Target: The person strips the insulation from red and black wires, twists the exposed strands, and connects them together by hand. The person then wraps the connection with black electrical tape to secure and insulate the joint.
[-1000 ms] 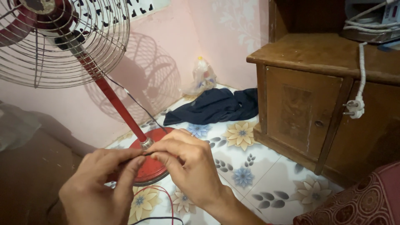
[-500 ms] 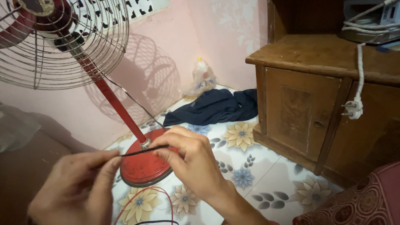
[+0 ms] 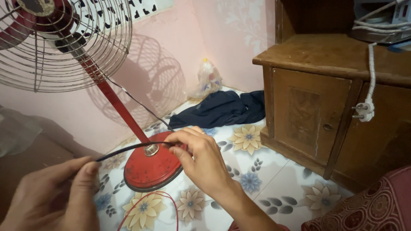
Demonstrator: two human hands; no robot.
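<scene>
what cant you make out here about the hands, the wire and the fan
- Head view: left hand is cut off by the bottom and left edges.
- Black wire: its right end is hidden in the right hand fingers.
- Red wire runs off the bottom edge.
- Fan: the top of its cage is cut off by the top edge.

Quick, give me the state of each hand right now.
Left hand: grip closed, pinching one end of the black cable.
Right hand: grip closed, pinching the cable's other end.
</scene>
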